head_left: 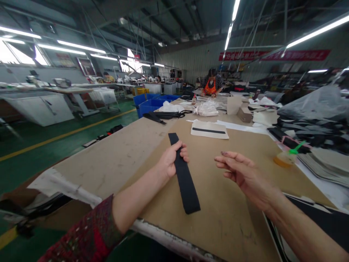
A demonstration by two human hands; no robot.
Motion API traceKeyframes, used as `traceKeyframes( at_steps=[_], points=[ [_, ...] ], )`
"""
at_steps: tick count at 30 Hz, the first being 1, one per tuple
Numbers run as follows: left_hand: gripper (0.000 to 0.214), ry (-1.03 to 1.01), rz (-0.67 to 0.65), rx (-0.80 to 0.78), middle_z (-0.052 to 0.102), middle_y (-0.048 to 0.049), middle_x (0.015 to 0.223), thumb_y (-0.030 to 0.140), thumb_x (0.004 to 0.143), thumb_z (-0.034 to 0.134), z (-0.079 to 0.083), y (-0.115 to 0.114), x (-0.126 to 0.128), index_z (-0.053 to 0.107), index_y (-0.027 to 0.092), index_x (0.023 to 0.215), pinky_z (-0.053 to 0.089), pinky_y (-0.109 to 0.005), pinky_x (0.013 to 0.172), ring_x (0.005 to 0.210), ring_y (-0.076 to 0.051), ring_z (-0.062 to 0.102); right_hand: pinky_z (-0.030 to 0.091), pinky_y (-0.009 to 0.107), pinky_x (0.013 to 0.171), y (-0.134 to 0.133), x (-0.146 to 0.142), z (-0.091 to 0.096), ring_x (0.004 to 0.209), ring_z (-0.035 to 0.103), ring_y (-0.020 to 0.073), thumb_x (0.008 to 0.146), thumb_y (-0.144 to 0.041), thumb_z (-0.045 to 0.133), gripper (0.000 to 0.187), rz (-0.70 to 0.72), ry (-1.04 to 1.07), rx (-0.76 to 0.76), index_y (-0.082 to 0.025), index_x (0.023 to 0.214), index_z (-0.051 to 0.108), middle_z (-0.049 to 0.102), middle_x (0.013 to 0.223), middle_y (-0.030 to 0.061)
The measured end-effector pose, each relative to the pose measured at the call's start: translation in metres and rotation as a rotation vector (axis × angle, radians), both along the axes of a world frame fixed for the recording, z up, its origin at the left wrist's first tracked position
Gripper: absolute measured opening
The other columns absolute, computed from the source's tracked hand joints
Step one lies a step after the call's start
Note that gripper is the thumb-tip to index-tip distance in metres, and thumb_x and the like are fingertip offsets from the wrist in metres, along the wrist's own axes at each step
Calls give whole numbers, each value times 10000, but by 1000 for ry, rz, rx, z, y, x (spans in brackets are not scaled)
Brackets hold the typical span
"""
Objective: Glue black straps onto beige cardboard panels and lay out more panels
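My left hand (176, 156) is closed around a black fabric strip (188, 185), gripping it above its middle. The strip slants over the brown board, its wider end toward me and its far end showing past my fingers. To the right, my right hand (238, 169) is held above the board with fingers half bent and partly apart, and nothing shows in it. Farther forward lies a white card (209, 135) with a thin black strip (208, 130) across it. The brown board (218, 218) covers this part of the table.
On the right are a glue bottle with a green nozzle (289, 156), stacked grey sheets (327, 165) and a heap of black pieces (305, 131). Clear plastic bags (207, 108) lie farther back. Blue bins (151, 104) stand left of the table. A person in an orange apron (211, 87) works at the far end.
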State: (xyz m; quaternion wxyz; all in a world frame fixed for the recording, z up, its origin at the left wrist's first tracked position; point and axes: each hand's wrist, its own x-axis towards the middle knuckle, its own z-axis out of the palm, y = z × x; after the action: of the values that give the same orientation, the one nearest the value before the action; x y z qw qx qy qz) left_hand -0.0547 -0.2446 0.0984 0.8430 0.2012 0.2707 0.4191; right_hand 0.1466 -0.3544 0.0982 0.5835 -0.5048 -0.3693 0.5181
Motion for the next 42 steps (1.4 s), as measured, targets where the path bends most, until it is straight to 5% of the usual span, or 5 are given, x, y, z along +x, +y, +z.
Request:
traceKeyframes(
  at_steps=[11, 24, 26, 32, 42],
  points=[
    [310, -3, 107, -1, 355, 80, 541, 255, 996, 395, 3, 6, 1, 487, 138, 724, 367, -135, 378, 373, -21, 364, 490, 170, 618, -10, 6, -6, 824, 651, 112, 762, -372, 774, 322, 46, -20, -28, -199, 1017, 679, 734, 1050, 70],
    [253, -163, 223, 490, 330, 101, 549, 365, 924, 570, 36, 6, -9, 537, 160, 780, 289, -118, 403, 396, -10, 281, 439, 213, 664, -10, 1, -9, 841, 617, 126, 738, -418, 770, 330, 99, -61, -81, -203, 973, 685, 729, 1030, 64],
    [269, -5, 250, 583, 304, 105, 553, 410, 919, 556, 35, 14, -11, 526, 175, 792, 266, -134, 404, 399, -20, 249, 439, 230, 676, -5, 4, -8, 852, 617, 137, 742, -436, 753, 335, 117, -122, -89, -206, 975, 678, 725, 1051, 68],
    [171, 1390, 196, 1004, 516, 25, 595, 359, 833, 636, 22, 85, -15, 631, 206, 910, 418, -232, 565, 576, -137, 540, 460, 279, 719, 44, 51, -22, 949, 631, 187, 795, -447, 645, 347, 168, -489, -126, -207, 1045, 641, 719, 1077, 68],
    [249, 1885, -140, 1096, 671, -52, 990, 388, 916, 579, -58, 231, 52, 643, 156, 981, 532, -400, 846, 913, -183, 643, 446, 346, 934, 217, 161, -75, 1121, 617, 253, 874, -208, 440, 404, -127, -1267, -278, -126, 1226, 620, 667, 1216, 151]
  ],
)
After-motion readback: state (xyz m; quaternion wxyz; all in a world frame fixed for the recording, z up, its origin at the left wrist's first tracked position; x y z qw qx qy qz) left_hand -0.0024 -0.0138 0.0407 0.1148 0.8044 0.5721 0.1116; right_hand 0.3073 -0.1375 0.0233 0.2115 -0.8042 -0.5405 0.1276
